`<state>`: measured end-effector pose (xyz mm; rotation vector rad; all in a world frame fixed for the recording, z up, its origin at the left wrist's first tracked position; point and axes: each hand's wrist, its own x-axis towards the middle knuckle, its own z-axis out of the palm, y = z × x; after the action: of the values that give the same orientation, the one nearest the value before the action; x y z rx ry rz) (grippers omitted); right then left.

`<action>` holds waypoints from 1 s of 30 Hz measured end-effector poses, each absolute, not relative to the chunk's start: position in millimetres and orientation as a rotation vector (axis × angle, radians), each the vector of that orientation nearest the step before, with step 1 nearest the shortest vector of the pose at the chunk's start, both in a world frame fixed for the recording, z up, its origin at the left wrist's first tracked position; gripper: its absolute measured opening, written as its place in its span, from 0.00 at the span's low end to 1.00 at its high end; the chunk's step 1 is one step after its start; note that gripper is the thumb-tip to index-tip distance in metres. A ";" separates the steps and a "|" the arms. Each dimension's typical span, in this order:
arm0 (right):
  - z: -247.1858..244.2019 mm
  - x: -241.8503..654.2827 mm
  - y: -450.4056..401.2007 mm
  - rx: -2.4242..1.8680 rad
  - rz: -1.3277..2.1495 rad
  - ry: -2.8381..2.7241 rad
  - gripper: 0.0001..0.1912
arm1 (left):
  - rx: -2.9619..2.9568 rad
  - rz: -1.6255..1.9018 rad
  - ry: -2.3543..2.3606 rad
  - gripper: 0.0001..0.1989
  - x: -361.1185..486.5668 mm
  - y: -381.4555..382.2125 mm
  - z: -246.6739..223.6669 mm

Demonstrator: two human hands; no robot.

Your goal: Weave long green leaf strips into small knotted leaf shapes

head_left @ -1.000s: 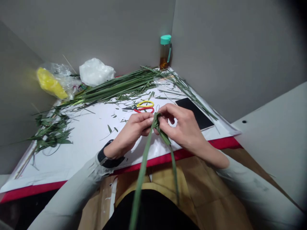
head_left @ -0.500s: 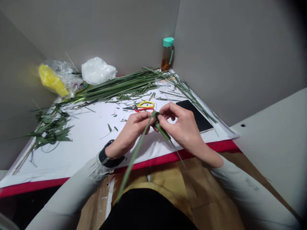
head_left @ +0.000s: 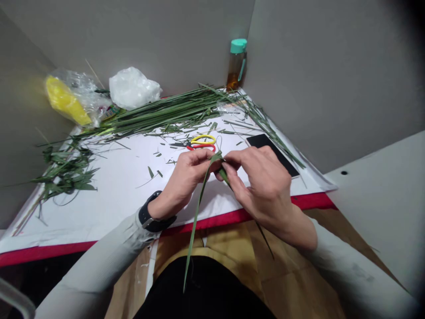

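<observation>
Above the front part of the table, both hands meet on a folded green leaf strip (head_left: 199, 199), whose long free end hangs down toward my lap. My left hand (head_left: 186, 179), with a dark watch on its wrist, pinches the fold from the left. My right hand (head_left: 260, 179) is closed over the rolled part of the leaf and covers most of it. A thin dark stem pokes out below the right hand. Just beyond the fingers lie scissors (head_left: 202, 142) with one yellow and one red handle.
A bundle of long green leaves (head_left: 166, 110) stretches across the back. Several cut bits are scattered before it. A teal-capped bottle (head_left: 236, 64), white plastic bag (head_left: 133, 88) and yellow item in clear wrap (head_left: 68, 101) stand behind. A dark tablet (head_left: 274, 153) lies right, leafy greens (head_left: 71, 170) left.
My right hand has turned and closed further over the rolled leaf, hiding more of it. The hanging strip end has swung to the right. The view has shifted slightly.
</observation>
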<state>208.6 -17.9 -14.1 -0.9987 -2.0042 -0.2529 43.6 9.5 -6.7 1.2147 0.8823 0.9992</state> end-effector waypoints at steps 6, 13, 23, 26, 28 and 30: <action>-11.0 214.5 -26.3 -0.901 -0.362 -2.077 0.09 | 1.219 0.972 0.845 0.10 42.7 8.2 -7.9; 3.6 223.2 -21.0 -0.989 -0.050 -2.071 0.04 | 1.280 0.859 0.815 0.08 40.2 7.6 -4.1; 17.4 241.5 -4.4 -1.061 0.694 -1.951 0.08 | 1.321 0.606 0.832 0.10 43.9 15.0 -3.8; 21.9 258.3 2.2 -0.931 0.970 -2.096 0.06 | 1.324 0.557 0.834 0.11 43.4 16.1 -2.3; 23.5 269.8 7.9 -0.846 1.087 -2.196 0.06 | 1.320 0.516 0.838 0.10 43.3 16.0 -1.1; 24.3 278.8 13.6 -0.789 1.159 -2.280 0.09 | 1.312 0.461 0.840 0.08 44.2 16.6 -0.2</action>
<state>278.8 13.6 24.3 -0.7885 -2.2799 1.1594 44.2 16.6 -0.2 1.3115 0.8400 0.4606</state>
